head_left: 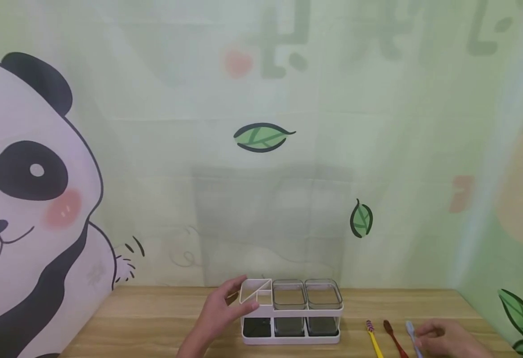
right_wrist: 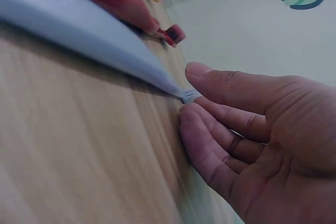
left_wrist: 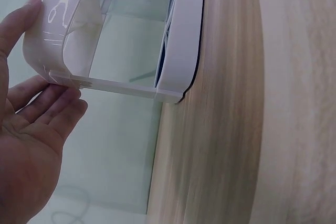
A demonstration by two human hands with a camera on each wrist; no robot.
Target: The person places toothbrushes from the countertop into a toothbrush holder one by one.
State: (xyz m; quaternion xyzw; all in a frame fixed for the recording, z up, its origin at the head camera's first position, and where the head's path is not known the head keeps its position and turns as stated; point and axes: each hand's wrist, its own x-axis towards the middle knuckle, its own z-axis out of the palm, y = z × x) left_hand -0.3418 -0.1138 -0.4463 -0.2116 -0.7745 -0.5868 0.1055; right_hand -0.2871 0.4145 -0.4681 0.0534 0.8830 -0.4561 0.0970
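A white two-tier toothbrush holder stands upright on the wooden table. My left hand grips its upper left end, thumb on the near side and fingers round the far side. In the left wrist view, the fingertips touch the upper tier's white wall. At the right, my right hand is beside the head of a light blue toothbrush. Its thumb and fingers are bent but apart, with no toothbrush pinched between them in the right wrist view. The blue brush lies on the table.
Left of the blue brush lie a dark red toothbrush and a yellow toothbrush. Two clear cups sit in the holder's upper tier, beside a divided compartment. A printed panda backdrop hangs behind the table.
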